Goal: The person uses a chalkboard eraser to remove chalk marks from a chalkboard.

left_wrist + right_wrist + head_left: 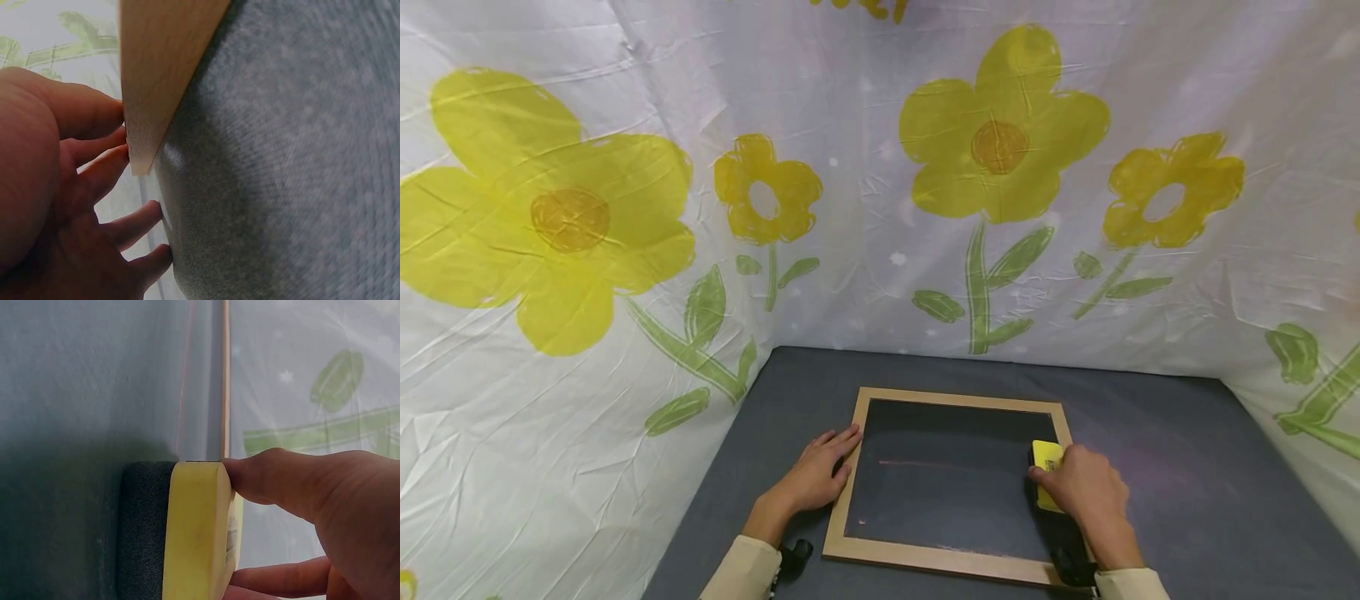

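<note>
A chalkboard [955,508] in a light wooden frame lies flat on the dark cloth. My right hand [1086,492] grips a yellow board eraser [1048,457] near the board's right side. In the right wrist view, the eraser's dark felt pad [144,531] faces the board, with the thumb on its yellow back. A thin pink chalk line [917,463] crosses the board's left half, and a small pink mark [862,522] sits near the lower left corner. My left hand [816,471] rests against the left side of the frame [156,75], fingers spread.
Dark grey cloth [1195,500] covers the table around the board. A white curtain [850,317] printed with yellow flowers hangs behind and along the sides. Dark wrist cameras, such as the left one [797,557], sit beneath both wrists.
</note>
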A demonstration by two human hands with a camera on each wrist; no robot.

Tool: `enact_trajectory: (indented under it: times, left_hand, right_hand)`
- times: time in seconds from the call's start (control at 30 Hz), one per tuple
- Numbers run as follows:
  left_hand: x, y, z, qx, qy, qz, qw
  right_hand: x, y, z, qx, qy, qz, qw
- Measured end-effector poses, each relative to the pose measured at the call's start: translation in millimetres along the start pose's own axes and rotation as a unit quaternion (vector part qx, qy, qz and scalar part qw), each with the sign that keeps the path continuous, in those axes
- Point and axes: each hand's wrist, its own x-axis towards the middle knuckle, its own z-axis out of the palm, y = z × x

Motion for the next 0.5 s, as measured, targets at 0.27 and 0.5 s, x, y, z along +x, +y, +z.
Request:
enact_trajectory:
  times: [0.27,0.5]
  left_hand:
    - [0.6,-1.6,2.1,0.003,0.001,-0.001,1.0]
    - [-0.2,0.3,0.1,-0.004,0.001,0.001,1.0]
  right_hand:
    - [-0.4,6.5,-1.9,0.002,-0.012,0.003,0.9999]
    - [0.6,6.1,-2.1,-0.002,-0.007,0.001,1.0]
